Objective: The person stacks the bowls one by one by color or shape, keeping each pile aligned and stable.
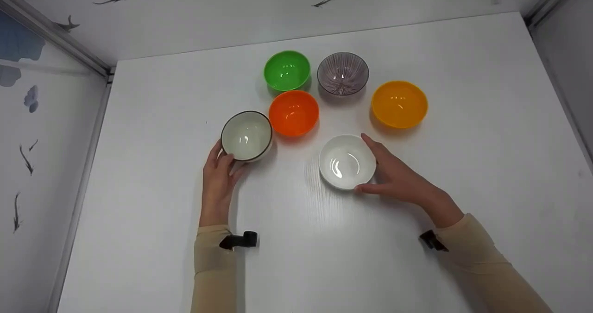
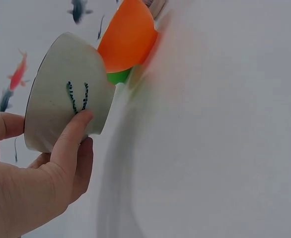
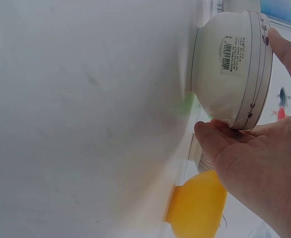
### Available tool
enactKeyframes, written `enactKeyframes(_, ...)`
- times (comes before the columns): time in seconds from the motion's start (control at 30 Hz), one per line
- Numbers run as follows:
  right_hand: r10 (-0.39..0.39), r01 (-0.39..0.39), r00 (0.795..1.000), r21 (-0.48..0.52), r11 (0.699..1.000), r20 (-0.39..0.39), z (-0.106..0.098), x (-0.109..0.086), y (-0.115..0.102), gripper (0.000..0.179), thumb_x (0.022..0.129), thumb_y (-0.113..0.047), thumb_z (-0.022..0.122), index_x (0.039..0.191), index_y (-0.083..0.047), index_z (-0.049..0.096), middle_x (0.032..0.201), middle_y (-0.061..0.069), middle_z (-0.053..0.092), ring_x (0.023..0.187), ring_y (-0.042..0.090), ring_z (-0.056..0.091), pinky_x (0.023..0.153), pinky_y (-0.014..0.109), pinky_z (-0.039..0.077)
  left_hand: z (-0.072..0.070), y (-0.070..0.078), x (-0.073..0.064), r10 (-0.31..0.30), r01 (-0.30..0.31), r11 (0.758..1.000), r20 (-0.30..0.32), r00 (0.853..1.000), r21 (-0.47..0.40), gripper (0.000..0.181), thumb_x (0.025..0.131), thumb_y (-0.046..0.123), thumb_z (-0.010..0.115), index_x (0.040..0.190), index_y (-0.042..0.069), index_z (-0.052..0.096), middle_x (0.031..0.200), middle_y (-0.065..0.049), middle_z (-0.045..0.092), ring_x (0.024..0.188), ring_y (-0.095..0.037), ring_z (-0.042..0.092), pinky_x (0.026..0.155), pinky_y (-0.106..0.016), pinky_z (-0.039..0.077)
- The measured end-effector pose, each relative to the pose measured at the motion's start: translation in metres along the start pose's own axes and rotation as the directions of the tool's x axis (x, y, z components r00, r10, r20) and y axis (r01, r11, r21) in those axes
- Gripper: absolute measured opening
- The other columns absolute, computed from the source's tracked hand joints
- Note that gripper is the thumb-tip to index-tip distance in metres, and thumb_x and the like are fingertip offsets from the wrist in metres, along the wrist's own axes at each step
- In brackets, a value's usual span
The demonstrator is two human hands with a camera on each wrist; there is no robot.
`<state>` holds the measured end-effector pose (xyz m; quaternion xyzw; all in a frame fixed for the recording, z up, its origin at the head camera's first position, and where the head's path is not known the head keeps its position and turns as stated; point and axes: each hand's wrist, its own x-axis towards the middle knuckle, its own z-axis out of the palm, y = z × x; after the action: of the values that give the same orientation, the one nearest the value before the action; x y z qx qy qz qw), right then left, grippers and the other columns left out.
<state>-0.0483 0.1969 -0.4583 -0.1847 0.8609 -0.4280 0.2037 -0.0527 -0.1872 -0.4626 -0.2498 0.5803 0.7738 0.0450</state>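
Observation:
My left hand (image 1: 217, 176) holds a cream bowl (image 1: 247, 134) with a dark rim by its near left side. In the left wrist view, the thumb presses on the wall of this bowl (image 2: 61, 74), beside a dotted blue mark, and a finger reaches its rim. On the right, my right hand (image 1: 400, 178) grips a white bowl (image 1: 346, 162), thumb and fingers spread around its right side. A barcode label and a patterned band show on that white bowl (image 3: 225, 79) in the right wrist view. An orange bowl (image 1: 294, 114) sits right beside the cream one.
Behind stand a green bowl (image 1: 287, 71) and a purple striped bowl (image 1: 343, 74). A yellow bowl (image 1: 399, 104) is beyond my right hand. The white table (image 1: 153, 239) meets patterned walls at the back and left.

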Motion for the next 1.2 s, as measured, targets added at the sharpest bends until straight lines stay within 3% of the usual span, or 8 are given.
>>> enactKeyframes(0.33,0.000,0.000,1.000,0.000,1.000,0.000,0.000,0.000,0.000,0.117,0.078,-0.037,0.085,0.162,-0.016,0.005,0.167,0.006,0.017,0.155,0.028,0.016,0.126,0.056,0.018,0.002,0.001,-0.006,0.021,-0.021,1.000,0.019,1.000,-0.020,0.058,0.100,0.007,0.045,0.156,0.016,0.032,0.161,-0.010,0.034,0.135,-0.025,0.051,0.106,-0.039,0.052)
enactKeyframes(0.67,0.005,-0.005,1.000,0.005,1.000,-0.001,0.001,0.001,0.000,0.117,0.078,-0.037,0.085,0.162,-0.015,0.006,0.167,0.006,0.016,0.155,0.028,0.016,0.126,0.056,0.018,0.004,0.000,-0.010,0.045,-0.043,0.998,0.048,0.998,-0.036,0.056,0.101,0.007,0.045,0.156,0.014,0.033,0.156,-0.011,0.040,0.134,-0.027,0.052,0.100,-0.038,0.056)
enactKeyframes(0.9,0.002,-0.002,1.000,0.003,1.000,-0.001,0.001,0.001,0.000,0.117,0.078,-0.036,0.085,0.162,-0.014,0.006,0.167,0.006,0.017,0.155,0.028,0.017,0.126,0.056,0.018,0.007,0.001,-0.016,0.077,-0.074,0.997,0.076,0.994,-0.033,0.057,0.101,0.007,0.045,0.156,0.012,0.032,0.157,-0.014,0.037,0.132,-0.031,0.052,0.095,-0.036,0.059)
enactKeyframes(1.2,0.006,-0.006,1.000,0.013,1.000,-0.001,0.001,0.001,-0.001,0.118,0.078,-0.036,0.086,0.162,-0.013,0.006,0.167,0.005,0.016,0.155,0.027,0.016,0.126,0.055,0.018,0.012,0.003,-0.020,0.073,-0.070,0.997,0.109,0.991,-0.036,0.057,0.100,0.006,0.045,0.155,0.011,0.032,0.157,-0.013,0.039,0.135,-0.031,0.050,0.095,-0.037,0.059)
